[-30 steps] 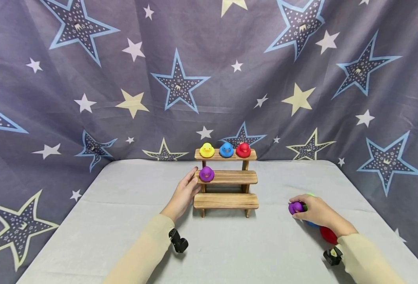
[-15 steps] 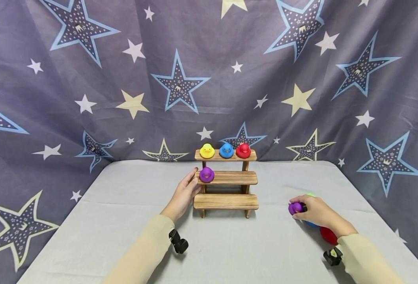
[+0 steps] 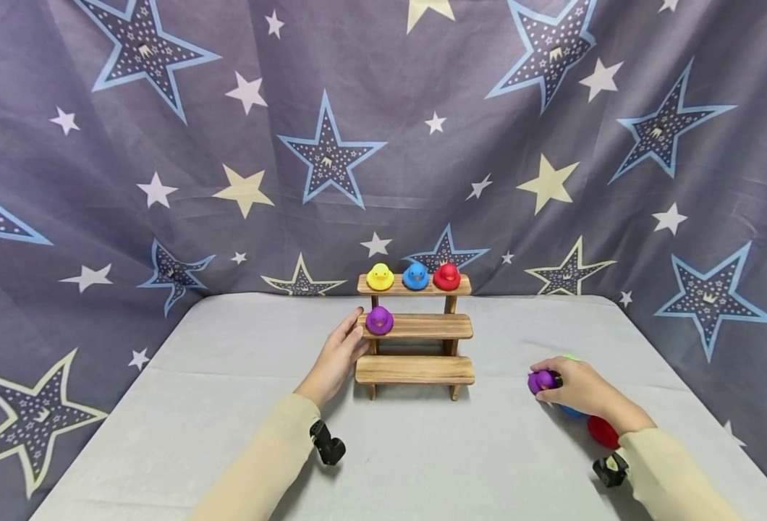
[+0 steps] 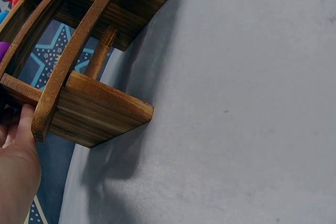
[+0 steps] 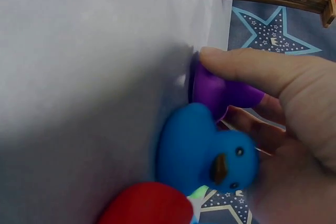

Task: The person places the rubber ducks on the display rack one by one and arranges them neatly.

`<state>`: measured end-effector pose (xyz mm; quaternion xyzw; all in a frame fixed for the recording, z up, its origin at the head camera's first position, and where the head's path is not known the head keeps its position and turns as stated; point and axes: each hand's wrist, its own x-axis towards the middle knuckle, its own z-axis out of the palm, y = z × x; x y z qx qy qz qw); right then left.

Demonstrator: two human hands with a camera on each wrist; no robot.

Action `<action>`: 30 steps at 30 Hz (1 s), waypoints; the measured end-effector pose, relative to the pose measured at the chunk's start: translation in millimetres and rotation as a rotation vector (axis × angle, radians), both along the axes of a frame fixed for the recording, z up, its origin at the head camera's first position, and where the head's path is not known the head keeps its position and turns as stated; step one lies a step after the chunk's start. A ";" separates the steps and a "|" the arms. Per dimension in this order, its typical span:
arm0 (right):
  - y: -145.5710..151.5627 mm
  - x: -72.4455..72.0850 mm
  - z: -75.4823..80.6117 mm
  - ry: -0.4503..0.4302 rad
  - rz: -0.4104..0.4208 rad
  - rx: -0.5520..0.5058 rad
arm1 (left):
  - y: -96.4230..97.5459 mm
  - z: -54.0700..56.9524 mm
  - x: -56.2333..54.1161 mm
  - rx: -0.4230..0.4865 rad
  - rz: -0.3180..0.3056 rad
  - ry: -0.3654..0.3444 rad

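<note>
A small three-step wooden shelf [image 3: 416,369] stands mid-table. My left hand [image 3: 336,362] holds its left side at the middle step; in the left wrist view the thumb [image 4: 25,127] lies against the side frame, the other fingers mostly hidden behind it. My right hand [image 3: 582,387] pinches a purple rubber duck [image 3: 542,382] between thumb and fingers, low over the table on the right. Close by, in the right wrist view, are a blue duck [image 5: 189,148] and a red duck [image 5: 147,208]; a bit of green shows beyond them.
On the top step sit yellow [image 3: 380,277], blue [image 3: 415,276] and red [image 3: 446,276] ducks. Another purple duck [image 3: 380,320] sits at the left end of the middle step. A star-patterned curtain [image 3: 331,217] hangs behind the pale table [image 3: 422,463].
The purple duck in my right hand has shifted very slightly left. My left hand and the shelf stay where they were.
</note>
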<state>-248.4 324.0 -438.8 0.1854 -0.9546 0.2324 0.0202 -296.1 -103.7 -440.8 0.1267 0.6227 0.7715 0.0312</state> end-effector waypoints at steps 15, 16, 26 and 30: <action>-11.6 4.9 26.2 0.107 0.025 -0.051 | 0.0 -0.4 -0.1 -0.007 0.001 0.003; -12.2 5.0 28.4 0.116 0.030 -0.052 | -0.1 -0.4 -0.1 -0.007 0.000 0.004; -18.8 4.7 47.0 0.201 0.079 -0.045 | 0.5 0.1 0.2 -0.006 0.004 -0.001; -21.8 2.9 51.3 0.227 0.096 -0.048 | 0.6 0.0 0.0 -0.008 0.008 -0.002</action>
